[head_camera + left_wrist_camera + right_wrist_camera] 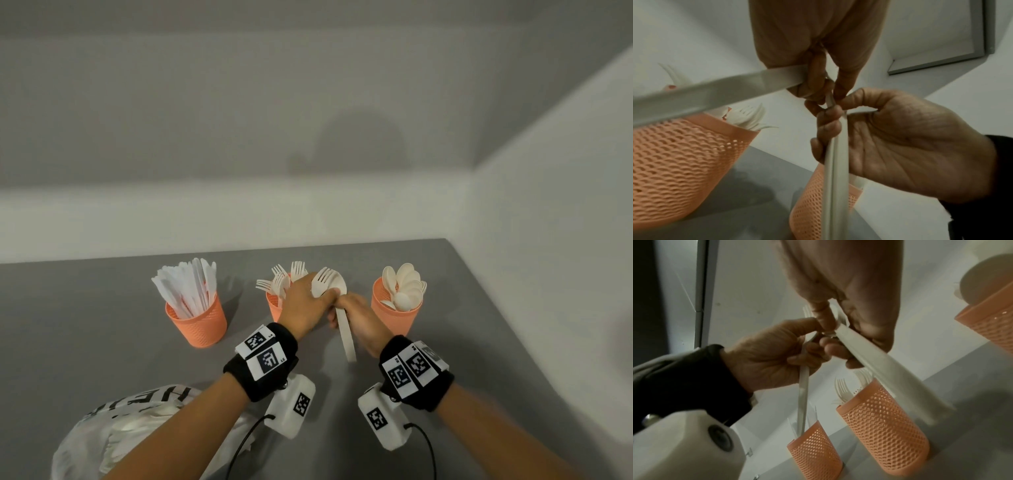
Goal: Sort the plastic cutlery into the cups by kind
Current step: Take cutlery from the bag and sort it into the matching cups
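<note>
Three orange mesh cups stand in a row on the grey table: a knife cup (198,322) at left, a fork cup (274,305) in the middle and a spoon cup (397,313) at right. Both hands meet above the table between the fork and spoon cups. My left hand (320,298) pinches a white fork (323,279), tines up, by its neck. My right hand (349,313) grips a white spoon (339,284), its handle (346,339) slanting down toward me. In the right wrist view the fork handle (803,394) hangs down from the left hand (813,344).
A crumpled plastic bag (137,425) holding more white cutlery lies at the near left, under my left forearm. The table (102,342) ends at a white wall behind the cups and at a white surface to the right.
</note>
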Demonstrator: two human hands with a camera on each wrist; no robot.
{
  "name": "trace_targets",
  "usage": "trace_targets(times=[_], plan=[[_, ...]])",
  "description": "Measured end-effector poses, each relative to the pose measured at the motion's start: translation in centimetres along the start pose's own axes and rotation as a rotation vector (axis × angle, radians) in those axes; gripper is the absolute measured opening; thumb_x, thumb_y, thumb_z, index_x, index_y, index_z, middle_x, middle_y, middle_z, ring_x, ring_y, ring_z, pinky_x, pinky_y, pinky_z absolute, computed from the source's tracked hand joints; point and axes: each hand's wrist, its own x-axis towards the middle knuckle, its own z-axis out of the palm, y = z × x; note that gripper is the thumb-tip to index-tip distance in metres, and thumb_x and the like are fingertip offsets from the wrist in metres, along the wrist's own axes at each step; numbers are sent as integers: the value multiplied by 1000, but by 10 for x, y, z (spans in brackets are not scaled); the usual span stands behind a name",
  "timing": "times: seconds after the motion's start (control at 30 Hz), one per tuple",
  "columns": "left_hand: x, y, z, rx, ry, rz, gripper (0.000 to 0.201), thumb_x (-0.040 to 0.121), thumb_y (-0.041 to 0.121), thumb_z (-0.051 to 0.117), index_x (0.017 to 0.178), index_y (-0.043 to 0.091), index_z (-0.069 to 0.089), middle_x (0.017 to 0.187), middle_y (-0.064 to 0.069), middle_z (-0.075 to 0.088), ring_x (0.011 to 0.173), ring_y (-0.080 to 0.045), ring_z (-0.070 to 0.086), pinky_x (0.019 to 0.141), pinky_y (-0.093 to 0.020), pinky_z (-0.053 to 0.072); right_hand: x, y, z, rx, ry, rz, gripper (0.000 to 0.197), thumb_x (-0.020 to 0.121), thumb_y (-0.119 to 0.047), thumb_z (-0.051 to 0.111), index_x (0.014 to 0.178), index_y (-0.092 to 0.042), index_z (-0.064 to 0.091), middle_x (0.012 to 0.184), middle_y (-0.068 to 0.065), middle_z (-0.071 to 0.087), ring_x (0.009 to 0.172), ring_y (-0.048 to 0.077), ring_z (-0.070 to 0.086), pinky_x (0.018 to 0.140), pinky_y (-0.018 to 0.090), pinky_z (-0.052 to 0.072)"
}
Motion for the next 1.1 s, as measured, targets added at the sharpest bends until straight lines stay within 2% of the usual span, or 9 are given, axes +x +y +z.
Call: trace_targets(times=[0.07,0.13,0.23,0.33,0.5,0.7,0.87,0.97,1.1], plan=[[-1,3,4,-18,-7,37,19,88,27,58,88,7,59,77,-6,63,72,-18,60,73,-34,49,1,1,-1,20,47,-22,29,96,-9,33,79,-17,56,65,1,46,59,9,43,55,18,41],[1,9,4,-133,38,-13,25,95,32,48,94,9,59,77,-3,60,63,-9,56,62,-25,45,3,2,-5,79,112,-35,25,92,-10,36,82,-18,56,66,0,45,58,8,43,57,22,39],[10,13,-9,-295,134,-99,24,100,26,34,95,15,54,69,-3,54,44,-4,43,44,-15,34,7,-4,-23,269,233,-85,22,67,-19,41,79,-12,58,60,0,46,50,6,44,59,23,35],[21,10,-33,-214,235,15,23,100,12,26,97,18,48,69,-3,56,55,-9,49,55,-19,41,11,-21,-50,422,352,-176,24,61,-17,40,76,-10,57,57,1,50,58,14,44,56,23,36],[37,9,-65,99,429,284,26,102,22,25,114,9,43,77,-2,62,56,0,46,55,-4,35,10,-64,-93,377,459,-465,28,67,-11,35,91,-18,49,49,-7,56,57,11,53,63,21,45],[50,0,-78,168,498,341,25,96,3,34,119,2,42,81,-5,59,59,11,50,57,-3,35,19,-58,-113,319,492,-519,25,66,-11,36,86,-15,50,51,-8,58,56,8,58,74,29,47],[46,-15,-77,267,469,326,36,94,0,35,130,5,36,81,-5,58,59,-2,52,58,-6,37,25,-33,-114,225,518,-492,24,67,-12,36,86,-18,50,52,-9,58,57,9,59,66,22,48],[43,-25,-77,324,453,293,41,93,-2,35,133,8,34,85,-8,58,64,-13,54,64,-21,39,30,-22,-115,153,526,-499,23,67,-10,35,84,-18,49,54,-8,58,59,11,58,60,20,49],[40,-36,-72,397,405,287,45,90,-6,39,134,7,36,89,-12,56,68,-16,52,66,-25,39,32,-6,-117,-11,517,-452,27,67,-8,34,86,-23,46,67,7,55,55,4,59,61,25,50]])
